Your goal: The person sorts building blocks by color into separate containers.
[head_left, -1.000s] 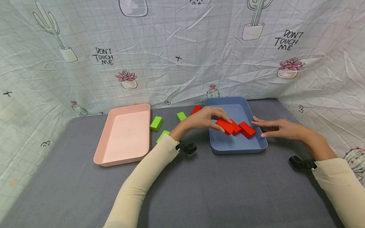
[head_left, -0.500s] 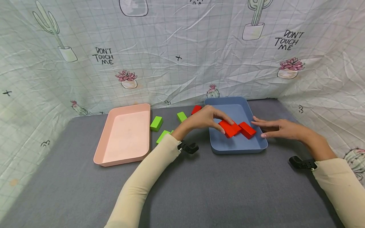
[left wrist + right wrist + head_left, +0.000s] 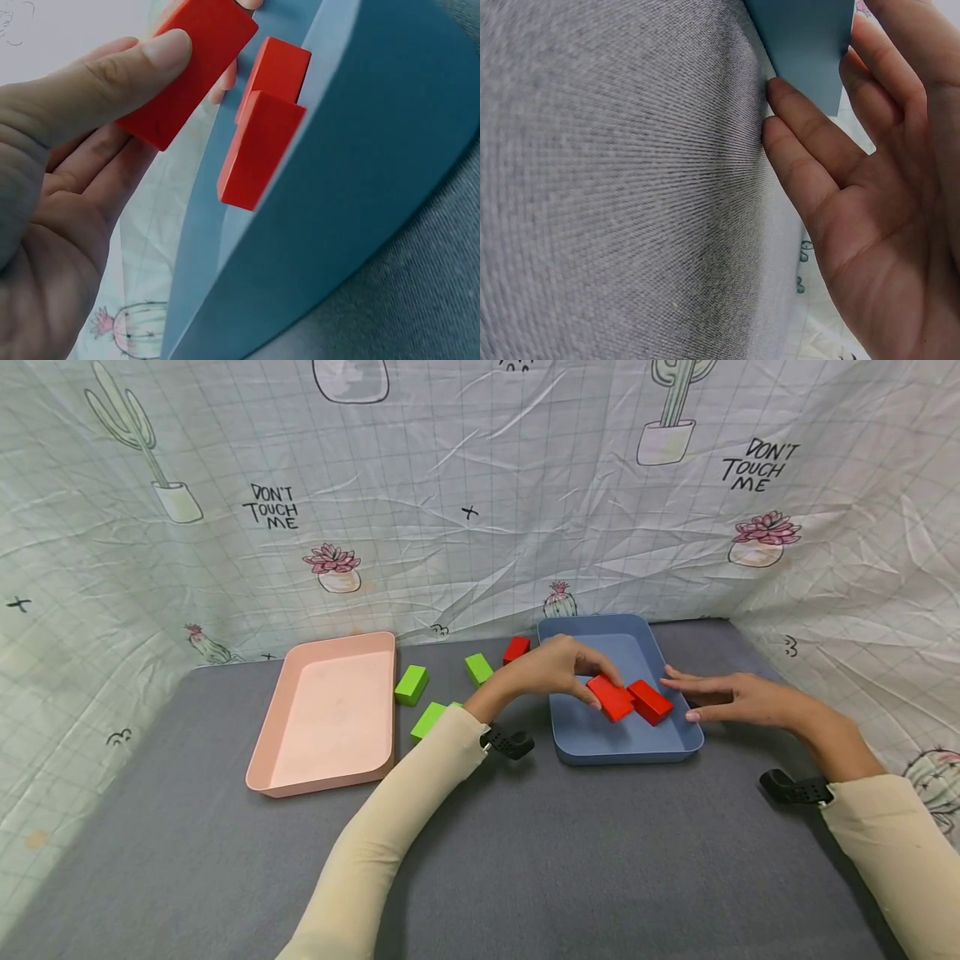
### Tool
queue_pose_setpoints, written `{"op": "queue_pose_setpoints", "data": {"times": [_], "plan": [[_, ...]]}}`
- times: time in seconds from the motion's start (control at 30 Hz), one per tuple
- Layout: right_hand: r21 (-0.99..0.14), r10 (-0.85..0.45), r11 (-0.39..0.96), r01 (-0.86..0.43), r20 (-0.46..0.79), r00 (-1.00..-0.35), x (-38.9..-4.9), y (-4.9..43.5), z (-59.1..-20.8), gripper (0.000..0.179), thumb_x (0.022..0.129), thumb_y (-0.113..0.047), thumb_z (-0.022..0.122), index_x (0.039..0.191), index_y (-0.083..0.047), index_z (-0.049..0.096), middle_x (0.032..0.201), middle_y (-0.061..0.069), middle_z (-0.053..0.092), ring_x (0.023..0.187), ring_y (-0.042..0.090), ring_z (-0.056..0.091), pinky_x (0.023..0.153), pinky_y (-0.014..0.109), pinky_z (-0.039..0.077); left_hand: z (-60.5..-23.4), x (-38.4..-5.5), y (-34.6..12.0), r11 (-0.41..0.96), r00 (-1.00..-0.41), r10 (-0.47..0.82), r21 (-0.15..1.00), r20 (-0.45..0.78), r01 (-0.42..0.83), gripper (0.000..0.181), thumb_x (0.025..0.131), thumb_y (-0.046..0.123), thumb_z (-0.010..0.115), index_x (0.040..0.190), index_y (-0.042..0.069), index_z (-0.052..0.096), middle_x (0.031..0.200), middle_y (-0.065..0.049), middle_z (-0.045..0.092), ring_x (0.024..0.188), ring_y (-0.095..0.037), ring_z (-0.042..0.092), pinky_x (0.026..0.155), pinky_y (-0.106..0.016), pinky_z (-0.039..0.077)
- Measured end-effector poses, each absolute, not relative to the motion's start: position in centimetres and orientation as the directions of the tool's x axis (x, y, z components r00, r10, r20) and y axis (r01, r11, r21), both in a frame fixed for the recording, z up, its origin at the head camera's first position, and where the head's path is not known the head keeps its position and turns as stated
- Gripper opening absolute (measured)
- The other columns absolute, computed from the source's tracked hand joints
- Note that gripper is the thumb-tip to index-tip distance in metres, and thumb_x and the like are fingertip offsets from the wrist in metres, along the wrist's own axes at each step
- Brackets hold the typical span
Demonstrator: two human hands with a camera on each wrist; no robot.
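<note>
My left hand (image 3: 558, 668) pinches a red block (image 3: 609, 697) between thumb and fingers, above the left part of the blue tray (image 3: 626, 753). In the left wrist view, the held block is apart from two more red blocks (image 3: 259, 157) inside the tray, which sit against each other. From the head, one red block (image 3: 650, 702) shows to the right of the held one, which covers most of the other. At the tray's right side is my right hand (image 3: 738, 697), its fingers extended and touching the outer wall and rim, with nothing gripped.
A pink tray (image 3: 322, 718) stands at the left. Between the trays lie several green blocks (image 3: 411, 685) and one red block (image 3: 516, 649) near the blue tray's back left corner. A patterned cloth (image 3: 465, 485) rises behind the grey table (image 3: 570, 860).
My left hand has moved a little to the right with the red block, which now covers more of the block in the tray. My right hand has stayed still.
</note>
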State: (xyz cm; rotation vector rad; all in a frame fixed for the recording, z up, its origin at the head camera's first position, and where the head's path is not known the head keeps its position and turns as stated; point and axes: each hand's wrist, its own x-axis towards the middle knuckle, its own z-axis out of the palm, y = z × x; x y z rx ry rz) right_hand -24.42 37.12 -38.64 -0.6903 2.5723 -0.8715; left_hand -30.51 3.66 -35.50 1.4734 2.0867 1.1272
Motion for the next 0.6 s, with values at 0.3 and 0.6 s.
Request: {"op": "queue_pose_setpoints", "data": {"times": [0.3, 0.6], "plan": [[-0.639, -0.551, 0.689, -0.341, -0.156, -0.820, -24.5, 37.1, -38.5, 0.063, 0.096, -0.027, 0.072, 0.154, -0.020, 0.048, 0.166, 0.014, 0.025, 0.148, 0.048, 0.025, 0.109, 0.072, 0.027, -35.3, -30.4, 5.1, 0.191, -0.425, 0.897, 0.755, 0.126, 0.627, 0.041, 0.079, 0.010, 0.088, 0.117, 0.005, 0.074, 0.115, -0.004, 0.073, 0.105, -0.007, 0.067, 0.097, -0.017, 0.050], [-0.638, -0.541, 0.696, -0.331, -0.162, -0.825, -24.6, 37.1, -38.8, 0.065, 0.095, -0.033, 0.073, 0.154, -0.021, 0.048, 0.166, 0.013, 0.024, 0.148, 0.048, 0.024, 0.111, 0.070, 0.026, -35.2, -30.6, 5.6, 0.202, -0.437, 0.891, 0.758, 0.122, 0.621, 0.039, 0.075, 0.009, 0.090, 0.111, 0.005, 0.077, 0.111, -0.004, 0.075, 0.104, -0.008, 0.068, 0.097, -0.019, 0.051]]}}
